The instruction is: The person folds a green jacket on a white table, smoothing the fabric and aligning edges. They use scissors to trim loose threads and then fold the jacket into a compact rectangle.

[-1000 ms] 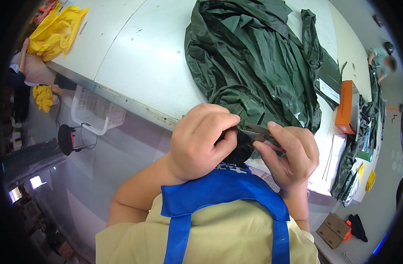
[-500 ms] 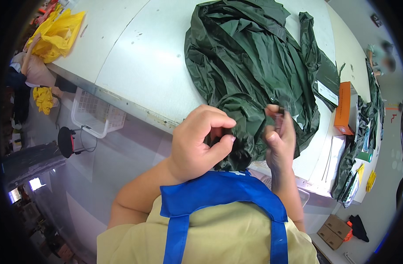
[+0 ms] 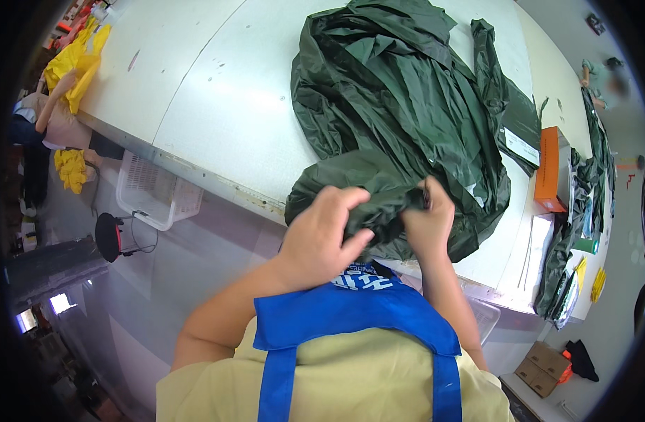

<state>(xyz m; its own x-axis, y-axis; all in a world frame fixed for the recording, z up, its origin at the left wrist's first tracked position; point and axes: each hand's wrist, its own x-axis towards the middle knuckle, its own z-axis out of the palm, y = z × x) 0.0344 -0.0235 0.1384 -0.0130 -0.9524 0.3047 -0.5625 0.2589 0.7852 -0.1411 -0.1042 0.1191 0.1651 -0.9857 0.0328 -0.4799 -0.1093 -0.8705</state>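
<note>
A large heap of dark green, slick waterproof fabric [image 3: 400,91], apparently a garment, lies crumpled on the white table in front of me. Its near part bunches into dark folds between my hands. My right hand [image 3: 431,219] is closed on the gathered edge of this fabric, fingers curled and somewhat blurred. At the left side of the folds is my left hand [image 3: 321,235], its thumb and fingers parted against the fabric. Part of its fingers is hidden or smeared by motion.
The white table's [image 3: 231,98] near edge runs diagonally below. An orange box [image 3: 549,169] stands at right beside more green fabric. A white basket [image 3: 157,190] and a black round stool [image 3: 109,237] are at left. Another person handles yellow material [image 3: 83,63] at far left.
My right hand has moved left and down onto the bunched fabric. The left hand's thumb and fingers have parted. The near fabric now spreads further left, over the table edge.
</note>
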